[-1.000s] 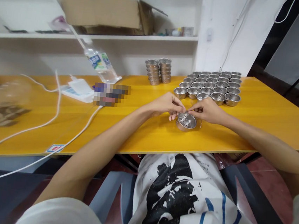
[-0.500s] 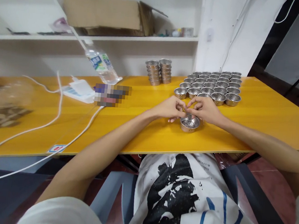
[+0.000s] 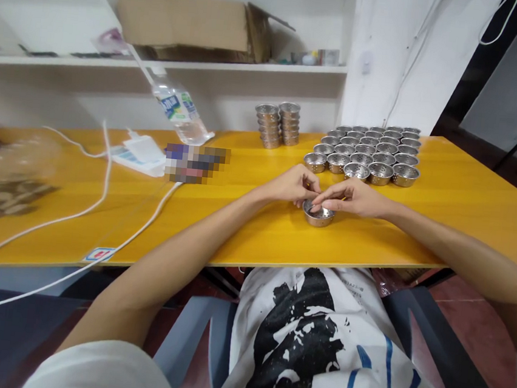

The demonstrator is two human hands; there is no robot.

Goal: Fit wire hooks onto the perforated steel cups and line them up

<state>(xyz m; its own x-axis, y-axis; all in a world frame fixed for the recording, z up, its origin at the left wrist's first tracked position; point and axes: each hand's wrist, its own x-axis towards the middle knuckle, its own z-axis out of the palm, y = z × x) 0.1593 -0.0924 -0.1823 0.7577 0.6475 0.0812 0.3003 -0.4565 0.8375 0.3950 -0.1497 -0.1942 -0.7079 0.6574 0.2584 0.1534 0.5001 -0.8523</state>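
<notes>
A small round metal cup with holes [image 3: 319, 218] stands upright on the yellow table, near its front edge. My left hand [image 3: 296, 184] is at the cup's back left, fingers curled and closed at the rim; what they hold, if anything, is too small to tell. From the right, my right hand [image 3: 352, 197] reaches over the cup, its fingertips pinched together above the opening and close to the left fingers. Whatever lies between those fingertips cannot be made out. Behind my hands, rows of similar metal cups [image 3: 381, 173] stand close together.
Two stacks of metal cups [image 3: 271, 128] rise near the back wall. Further left are a plastic bottle [image 3: 181, 113], a white device [image 3: 141, 153], a white cable [image 3: 105, 185] and a clear bag of small pieces [image 3: 5, 194]. A cardboard box [image 3: 188, 22] sits on the shelf.
The single cup has shifted slightly left. My right hand has lowered and moved left, its fingertips now over the cup's opening. My left hand has hardly moved.
</notes>
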